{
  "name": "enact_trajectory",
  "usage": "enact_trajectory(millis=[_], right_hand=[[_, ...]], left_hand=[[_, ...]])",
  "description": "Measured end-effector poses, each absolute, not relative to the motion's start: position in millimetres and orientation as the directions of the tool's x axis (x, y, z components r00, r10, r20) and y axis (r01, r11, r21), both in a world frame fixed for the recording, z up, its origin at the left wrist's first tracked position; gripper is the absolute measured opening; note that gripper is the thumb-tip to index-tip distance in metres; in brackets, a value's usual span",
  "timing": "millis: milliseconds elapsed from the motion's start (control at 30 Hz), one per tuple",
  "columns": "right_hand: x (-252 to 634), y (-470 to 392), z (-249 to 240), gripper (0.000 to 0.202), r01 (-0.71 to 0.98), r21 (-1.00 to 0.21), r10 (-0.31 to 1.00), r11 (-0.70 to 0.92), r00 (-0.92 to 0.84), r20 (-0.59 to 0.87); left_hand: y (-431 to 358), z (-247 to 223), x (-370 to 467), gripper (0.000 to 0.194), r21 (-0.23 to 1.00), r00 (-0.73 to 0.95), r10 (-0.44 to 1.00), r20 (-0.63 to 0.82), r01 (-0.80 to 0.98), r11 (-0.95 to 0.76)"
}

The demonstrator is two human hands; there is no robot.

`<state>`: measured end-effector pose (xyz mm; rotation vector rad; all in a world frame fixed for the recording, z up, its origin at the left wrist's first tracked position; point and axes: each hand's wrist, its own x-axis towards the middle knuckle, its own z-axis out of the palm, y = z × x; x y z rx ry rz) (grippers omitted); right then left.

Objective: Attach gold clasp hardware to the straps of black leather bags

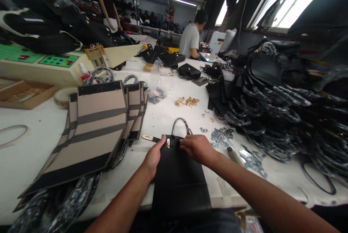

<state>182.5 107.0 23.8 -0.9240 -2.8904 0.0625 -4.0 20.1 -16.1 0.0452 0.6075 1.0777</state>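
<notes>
A black leather bag panel (181, 176) lies in front of me and hangs over the table's near edge. A plastic-wrapped handle (179, 119) arches from its top, and a gold metal fitting (168, 143) sits near the handle's left base. My left hand (152, 158) grips the panel's upper left edge, thumb on top and the other fingers hidden beneath. Beside that thumb, a strap with a gold plate (148, 137) sticks out to the left. At the handle's right base, my right hand (199, 148) is closed in a pinch; whatever its fingertips hold is too small to make out.
Gold fittings (187, 101) and thin silver plates (221, 137) lie in piles on the white table (160, 120). Stacked panels (100, 117) stand left; wrapped-handle bag parts (261, 80) heap up right. Behind are a machine (51, 64) and two people (189, 39).
</notes>
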Motion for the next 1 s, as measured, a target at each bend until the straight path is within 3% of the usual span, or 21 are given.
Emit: enact_trajectory(millis=[233, 500, 567, 767, 833, 1000], right_hand=[[182, 97, 26, 0.021, 0.625, -0.068, 0.628, 0.778, -0.768, 0.127], [191, 99, 5, 0.017, 0.619, -0.369, 0.716, 0.693, -0.65, 0.254], [189, 100, 3, 0.016, 0.617, -0.348, 0.704, 0.706, -0.666, 0.246], [177, 97, 15, 0.024, 0.619, -0.105, 0.628, 0.778, -0.764, 0.146], [176, 98, 17, 0.027, 0.621, -0.12, 0.633, 0.774, -0.761, 0.146], [183, 86, 12, 0.037, 0.643, -0.309, 0.71, 0.701, -0.67, 0.218]], left_hand=[[20, -14, -2, 0.056, 0.343, 0.311, 0.845, -0.434, -0.811, 0.475], [22, -17, -2, 0.055, 0.331, 0.314, 0.851, -0.42, -0.82, 0.466], [24, -20, -3, 0.055, 0.334, 0.313, 0.857, -0.411, -0.822, 0.46], [26, -20, -3, 0.054, 0.334, 0.289, 0.878, -0.381, -0.843, 0.422], [26, -19, -3, 0.057, 0.313, 0.306, 0.858, -0.411, -0.837, 0.449], [25, -19, -6, 0.061, 0.298, 0.329, 0.854, -0.404, -0.835, 0.462]])
